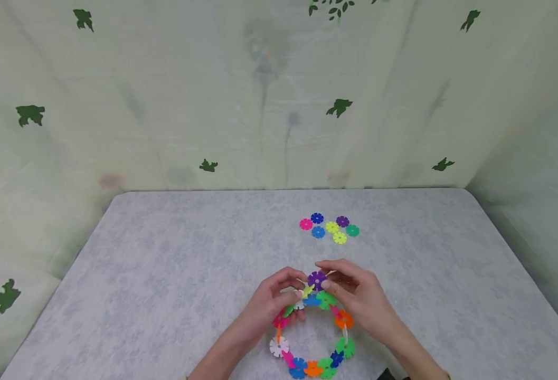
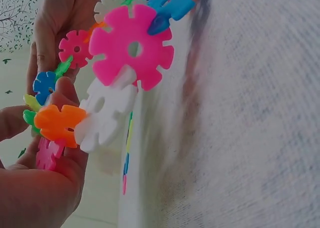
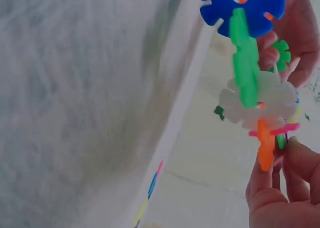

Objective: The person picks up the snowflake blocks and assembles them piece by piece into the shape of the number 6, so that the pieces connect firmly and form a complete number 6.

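A ring of linked, notched plastic flower discs in many colours, among them a white disc (image 1: 279, 347) and an orange disc (image 1: 313, 368), is held just in front of me. At its upper left my left hand (image 1: 270, 300) grips the chain near a yellow disc (image 1: 308, 291). My right hand (image 1: 357, 289) pinches a purple disc (image 1: 317, 280) at the top of the ring, touching the yellow one. In the left wrist view a large pink disc (image 2: 112, 45) hangs near the camera. A dark blue disc (image 3: 240, 12) shows in the right wrist view.
Several loose discs lie flat on the grey table (image 1: 174, 274) beyond the hands, including a pink disc (image 1: 305, 224) and a green disc (image 1: 352, 230). A pale curtain (image 1: 164, 105) with green bird shapes stands behind the table. A small black object (image 1: 387, 374) shows at the bottom edge.
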### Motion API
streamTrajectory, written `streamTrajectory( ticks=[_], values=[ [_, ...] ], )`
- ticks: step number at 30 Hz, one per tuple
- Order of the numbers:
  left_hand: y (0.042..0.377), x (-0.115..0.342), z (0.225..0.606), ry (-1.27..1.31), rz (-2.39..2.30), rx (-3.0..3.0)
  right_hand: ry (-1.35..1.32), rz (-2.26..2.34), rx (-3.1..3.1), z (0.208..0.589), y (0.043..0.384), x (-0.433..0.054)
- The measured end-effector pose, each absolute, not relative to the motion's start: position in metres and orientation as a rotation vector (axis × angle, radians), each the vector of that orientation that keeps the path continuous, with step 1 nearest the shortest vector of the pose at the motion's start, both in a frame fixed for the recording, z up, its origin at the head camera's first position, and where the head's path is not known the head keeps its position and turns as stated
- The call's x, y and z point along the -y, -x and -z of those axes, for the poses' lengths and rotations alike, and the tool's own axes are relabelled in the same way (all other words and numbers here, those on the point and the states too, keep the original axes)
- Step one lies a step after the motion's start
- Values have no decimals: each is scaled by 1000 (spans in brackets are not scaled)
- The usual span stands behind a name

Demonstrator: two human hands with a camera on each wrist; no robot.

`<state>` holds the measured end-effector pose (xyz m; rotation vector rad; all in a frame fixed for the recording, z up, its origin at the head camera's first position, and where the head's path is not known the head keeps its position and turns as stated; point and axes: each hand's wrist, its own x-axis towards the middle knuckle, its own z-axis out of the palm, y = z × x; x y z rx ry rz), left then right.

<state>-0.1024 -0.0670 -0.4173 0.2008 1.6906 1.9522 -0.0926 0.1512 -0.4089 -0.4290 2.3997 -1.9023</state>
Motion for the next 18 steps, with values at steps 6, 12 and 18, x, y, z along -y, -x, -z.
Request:
streamTrajectory(
  ticks=[6, 12, 18],
  values=[
    [104, 65, 418, -104, -1909, -1789, 460, 1845, -2305, 413, 114, -170],
    [105, 64, 421, -95, -1904, -1870, 399, 1665, -2426, 422, 154, -207],
    [106, 67, 422, -173, -1876, -1904, 418, 1370, -2657, 424, 191, -233]
  ],
)
